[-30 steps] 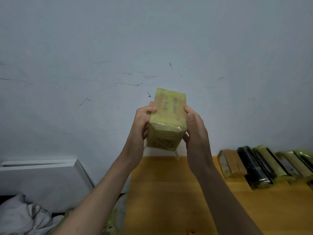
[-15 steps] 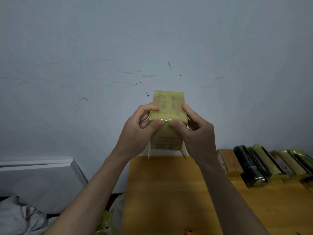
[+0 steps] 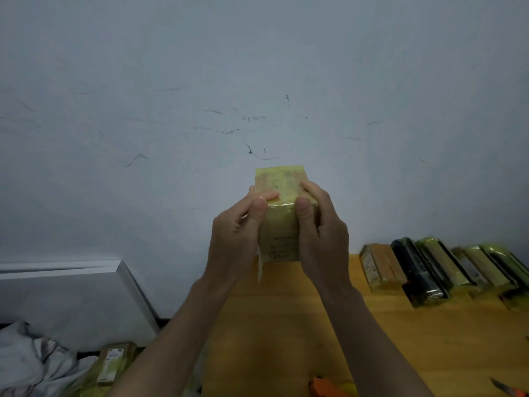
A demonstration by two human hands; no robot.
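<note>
A yellow plastic-wrapped pack point(image 3: 282, 219) is held up in front of the white wall, above the back of the wooden table point(image 3: 286, 325). My left hand point(image 3: 237, 239) grips its left side, thumb pressed on the near face and forefinger lying over the top. My right hand point(image 3: 320, 239) grips the right side in the same way, thumb on the near face. A loose flap of clear wrap hangs from the pack's lower left corner.
A row of similar wrapped packs point(image 3: 429, 267), tan, black and green, lies along the wall at the right. A white box point(image 3: 71, 299) and grey cloth point(image 3: 34, 365) sit at the left, with another pack point(image 3: 111, 365) below. An orange object point(image 3: 326, 389) and a blade tip point(image 3: 506, 389) lie near the front edge.
Both hands have shifted from holding the pack's sides to curling over it, thumbs moving onto the near face and then apart. The pack has come slightly lower and more upright.
</note>
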